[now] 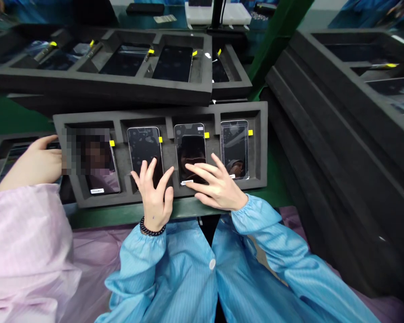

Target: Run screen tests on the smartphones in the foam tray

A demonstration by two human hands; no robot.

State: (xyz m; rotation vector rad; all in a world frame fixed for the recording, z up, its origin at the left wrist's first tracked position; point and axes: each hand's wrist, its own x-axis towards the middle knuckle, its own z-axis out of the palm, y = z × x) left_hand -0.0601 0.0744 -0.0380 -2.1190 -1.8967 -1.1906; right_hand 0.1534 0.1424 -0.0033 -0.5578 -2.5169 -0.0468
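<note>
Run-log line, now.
left hand: over second phone from left; right hand: over third phone; tray: four phones; co-worker's hand: at tray's left end

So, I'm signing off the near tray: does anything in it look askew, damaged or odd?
The rightmost phone in the near tray shows a ladder-like border, which the phone beside it lacks; I can't tell why. No clear damage shows.

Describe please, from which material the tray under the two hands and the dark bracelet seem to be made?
The tray looks like matte, dark grey foam: its walls are thick and hardly reflect. The bracelet seems to be of glossy dark beads, with small highlights; glass, stone or plastic, I cannot tell.
</note>
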